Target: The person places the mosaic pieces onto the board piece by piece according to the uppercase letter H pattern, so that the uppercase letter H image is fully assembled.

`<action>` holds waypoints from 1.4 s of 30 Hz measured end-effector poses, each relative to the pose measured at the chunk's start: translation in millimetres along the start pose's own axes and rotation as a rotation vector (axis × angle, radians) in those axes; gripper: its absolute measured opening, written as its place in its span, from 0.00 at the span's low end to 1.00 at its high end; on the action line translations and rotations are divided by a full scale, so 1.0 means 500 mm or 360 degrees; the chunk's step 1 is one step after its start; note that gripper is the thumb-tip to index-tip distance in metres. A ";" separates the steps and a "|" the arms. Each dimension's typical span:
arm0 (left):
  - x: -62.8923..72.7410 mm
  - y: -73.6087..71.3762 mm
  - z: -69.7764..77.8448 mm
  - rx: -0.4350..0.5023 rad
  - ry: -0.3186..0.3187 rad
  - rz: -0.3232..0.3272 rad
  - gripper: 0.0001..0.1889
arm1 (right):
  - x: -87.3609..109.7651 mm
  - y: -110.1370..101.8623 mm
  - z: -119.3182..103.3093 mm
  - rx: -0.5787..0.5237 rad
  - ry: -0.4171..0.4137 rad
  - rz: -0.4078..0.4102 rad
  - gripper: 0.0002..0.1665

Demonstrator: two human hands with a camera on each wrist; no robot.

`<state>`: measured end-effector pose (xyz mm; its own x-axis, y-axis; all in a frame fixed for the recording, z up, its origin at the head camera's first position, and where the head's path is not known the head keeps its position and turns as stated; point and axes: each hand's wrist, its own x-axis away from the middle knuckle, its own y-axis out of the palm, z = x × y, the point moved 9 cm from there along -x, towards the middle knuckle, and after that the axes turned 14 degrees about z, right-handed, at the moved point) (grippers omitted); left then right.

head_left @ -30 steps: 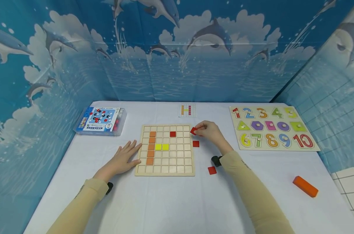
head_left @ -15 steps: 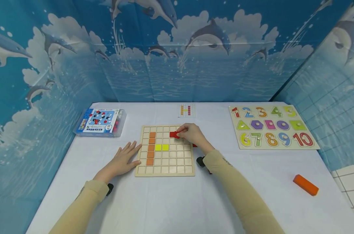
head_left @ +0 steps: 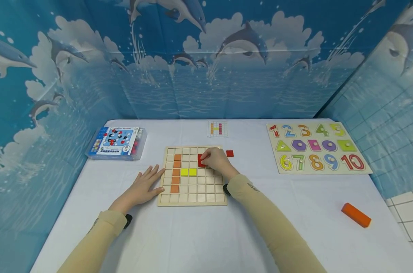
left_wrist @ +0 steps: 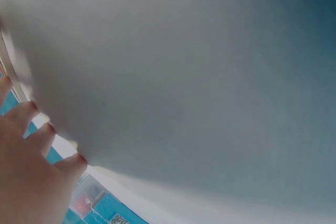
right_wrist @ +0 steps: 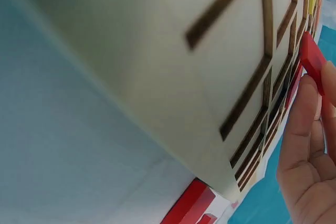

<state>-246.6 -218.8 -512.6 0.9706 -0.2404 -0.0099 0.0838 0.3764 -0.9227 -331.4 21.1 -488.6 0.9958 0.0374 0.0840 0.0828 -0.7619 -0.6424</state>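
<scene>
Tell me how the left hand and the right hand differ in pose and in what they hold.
The left hand has its fingers spread; the right hand has its thumb and fingers drawn together.
The left hand holds nothing, while the right hand pinches a red tile.
The left hand lies at the left edge of the grid board; the right hand is over the board.
Both are bare and come out of tan sleeves.
</scene>
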 end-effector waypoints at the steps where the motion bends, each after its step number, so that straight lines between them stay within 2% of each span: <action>1: 0.000 0.000 0.000 -0.0002 -0.0001 0.0000 0.38 | 0.000 0.001 -0.001 0.0020 -0.0005 0.0001 0.02; 12: 0.002 -0.004 0.002 -0.0003 0.0008 0.0001 0.38 | -0.004 0.012 -0.014 0.0207 -0.0075 0.0012 0.01; 19: 0.004 -0.004 0.002 0.0004 0.0005 0.0002 0.38 | -0.003 0.020 -0.029 0.0358 -0.0181 0.0039 0.06; 26: 0.004 -0.003 0.003 0.0011 0.0008 0.0003 0.38 | 0.005 0.007 -0.015 0.0235 -0.0129 -0.0014 0.07; 33: 0.002 -0.002 0.001 0.0001 0.0022 0.0008 0.38 | 0.014 -0.056 0.009 0.0027 -0.0049 -0.0106 0.13; 42: 0.001 -0.001 -0.002 0.0010 0.0007 -0.0002 0.38 | 0.015 -0.114 0.071 0.0021 0.0006 -0.0102 0.18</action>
<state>-246.5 -220.1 -512.6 0.9695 -0.2450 -0.0106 0.0864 0.3816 -0.9203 -327.3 87.8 -478.2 0.9882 0.0837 0.1280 0.1471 -0.7493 -0.6456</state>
